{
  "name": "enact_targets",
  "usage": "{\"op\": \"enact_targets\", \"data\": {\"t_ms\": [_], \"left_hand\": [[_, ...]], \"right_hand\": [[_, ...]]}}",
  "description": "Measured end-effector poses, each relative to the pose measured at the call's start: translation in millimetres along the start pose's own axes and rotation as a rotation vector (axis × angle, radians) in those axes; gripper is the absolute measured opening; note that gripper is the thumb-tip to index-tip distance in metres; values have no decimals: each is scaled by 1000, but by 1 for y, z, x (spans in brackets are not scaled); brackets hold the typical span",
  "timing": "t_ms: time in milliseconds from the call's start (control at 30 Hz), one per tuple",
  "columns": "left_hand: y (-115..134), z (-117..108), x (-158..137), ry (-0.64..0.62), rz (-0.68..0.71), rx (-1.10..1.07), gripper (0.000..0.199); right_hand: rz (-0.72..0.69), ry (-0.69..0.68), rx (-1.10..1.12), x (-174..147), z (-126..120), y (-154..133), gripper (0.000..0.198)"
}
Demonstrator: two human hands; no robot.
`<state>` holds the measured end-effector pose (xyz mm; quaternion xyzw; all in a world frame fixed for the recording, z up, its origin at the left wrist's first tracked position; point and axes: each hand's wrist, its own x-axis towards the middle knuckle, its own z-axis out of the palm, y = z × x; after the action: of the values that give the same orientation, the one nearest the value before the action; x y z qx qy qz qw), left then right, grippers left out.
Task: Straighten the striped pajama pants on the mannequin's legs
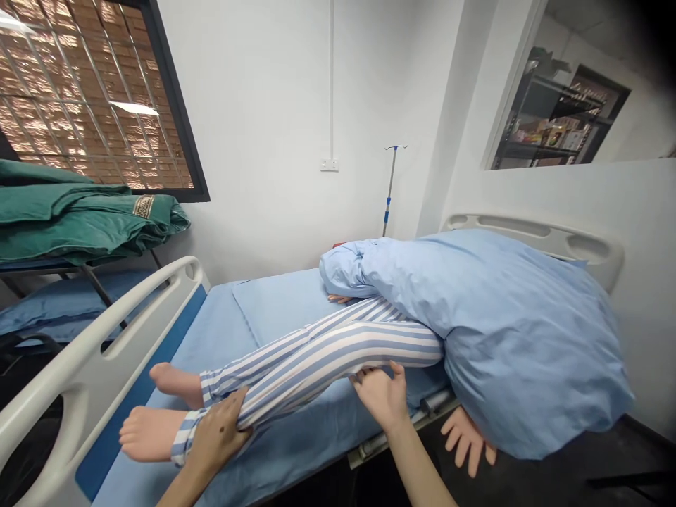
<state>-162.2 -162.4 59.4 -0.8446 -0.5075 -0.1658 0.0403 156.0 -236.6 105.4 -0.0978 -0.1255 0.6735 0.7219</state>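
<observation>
A manikin lies on the bed with its legs in blue-and-white striped trousers point(338, 348). Its bare feet point(151, 433) point toward the footboard. My left hand point(220, 431) grips the nearer lower leg just above the ankle, its fingers partly hidden. Under the same leg, near the knee, my right hand point(381, 396) has its fingers tucked beneath the trouser cloth with the thumb up. The nearer knee is slightly bent. A light blue quilt point(486, 331) is bunched over the upper body. From under it one manikin hand point(469, 440) hangs past the bed's near side.
Light blue sheet point(274, 299) covers the mattress. The pale footboard point(124, 310) stands at left, the headboard point(539, 232) at right. Behind the bed is an IV pole point(391, 190). Green folded bedding point(79, 211) lies on a rack by the barred window.
</observation>
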Motion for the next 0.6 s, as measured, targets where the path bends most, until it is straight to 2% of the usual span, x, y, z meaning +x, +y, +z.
{"op": "enact_targets", "data": {"t_ms": [67, 167, 267, 333, 433, 533, 600], "left_hand": [[8, 17, 1, 32, -16, -72, 58], [27, 42, 2, 5, -50, -183, 65], [55, 54, 2, -17, -118, -287, 69], [73, 50, 4, -28, -111, -364, 71], [88, 32, 9, -64, -60, -492, 72], [86, 15, 20, -130, -103, -556, 61], [81, 10, 28, -159, -141, -503, 54]], "right_hand": [[-4, -25, 19, 3, 4, -2, 25], [-5, -53, 39, 4, 8, -7, 27], [-14, -53, 17, 4, 13, -17, 27], [-37, -48, -18, 3, 18, -27, 27], [-57, -58, -67, 3, 26, -41, 27], [-64, -74, -84, 3, 34, -50, 27], [-73, -83, -79, 5, 37, -54, 27]]}}
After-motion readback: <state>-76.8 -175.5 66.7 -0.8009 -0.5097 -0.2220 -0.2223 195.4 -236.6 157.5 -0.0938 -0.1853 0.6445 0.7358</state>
